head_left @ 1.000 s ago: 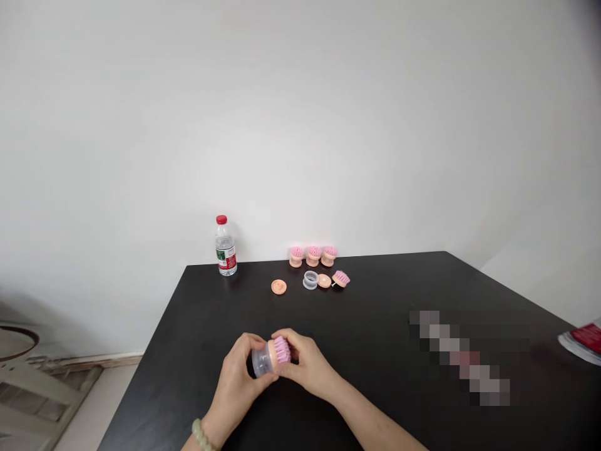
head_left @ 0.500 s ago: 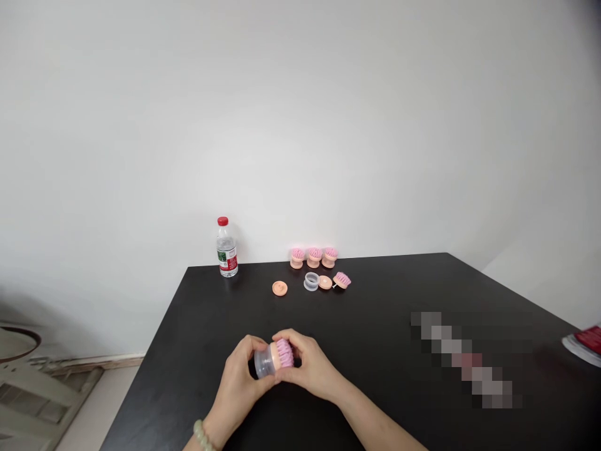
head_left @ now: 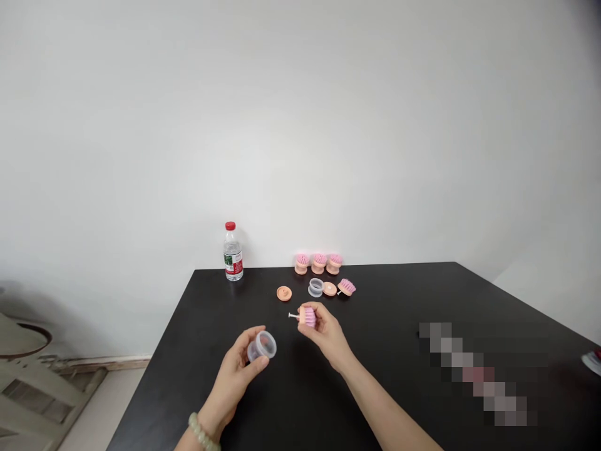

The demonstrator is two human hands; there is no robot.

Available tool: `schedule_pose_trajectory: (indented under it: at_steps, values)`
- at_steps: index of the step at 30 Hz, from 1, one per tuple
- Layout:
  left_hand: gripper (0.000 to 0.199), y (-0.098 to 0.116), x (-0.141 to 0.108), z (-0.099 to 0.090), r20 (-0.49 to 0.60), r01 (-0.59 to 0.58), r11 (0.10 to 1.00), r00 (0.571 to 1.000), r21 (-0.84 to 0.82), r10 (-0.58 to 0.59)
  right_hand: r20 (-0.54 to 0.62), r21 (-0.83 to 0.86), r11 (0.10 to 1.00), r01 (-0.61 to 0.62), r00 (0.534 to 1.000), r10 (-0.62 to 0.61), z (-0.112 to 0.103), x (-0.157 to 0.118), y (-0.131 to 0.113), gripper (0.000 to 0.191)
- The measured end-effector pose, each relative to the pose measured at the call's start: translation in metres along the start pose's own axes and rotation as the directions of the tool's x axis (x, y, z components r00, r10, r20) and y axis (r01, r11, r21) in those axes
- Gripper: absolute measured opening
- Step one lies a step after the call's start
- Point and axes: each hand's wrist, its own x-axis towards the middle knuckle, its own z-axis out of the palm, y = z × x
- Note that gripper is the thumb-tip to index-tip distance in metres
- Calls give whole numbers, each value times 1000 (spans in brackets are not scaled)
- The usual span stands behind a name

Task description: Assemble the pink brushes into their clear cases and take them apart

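My left hand [head_left: 241,363] is closed around a clear plastic cup-like body [head_left: 261,346], its open rim tilted toward the right. Between the fingers and thumb of my right hand [head_left: 326,332] is a pink-bristled brush head [head_left: 307,316] with a peach base, and its thin white stem points left. The two pieces are apart, above the near half of the black table. Beyond my hands lie a peach disc cap [head_left: 284,293], another clear ring-shaped body [head_left: 316,287], a second peach disc [head_left: 330,289] and a loose brush head [head_left: 347,287] on its side.
Three whole pink brushes [head_left: 318,264] stand in a row by the wall. A water bottle [head_left: 233,252] with a red cap is at the back left of the black table [head_left: 375,351]. A pixelated strip covers part of the right side.
The brush head has come away from the clear body. My right hand has moved forward and right with it, while my left hand keeps the body, now with its opening showing.
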Motion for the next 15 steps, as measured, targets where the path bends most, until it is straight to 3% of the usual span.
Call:
schedule_pose_trajectory:
  at_steps: [3,9,15]
  values:
    - [53,-2,6,-2,-57,-51,997,997,65,55,-84,-16,1000,-15,996,13,6,23,16,41]
    - [35,2,26,5,-78,-67,965,993,254,89,-88,5,1000,6,996,-6,19,70,32,50]
    - [34,-5,77,-19,-223,-14,901,967,434,123,-29,-49,999,15,999,-17,32,82,39,45]
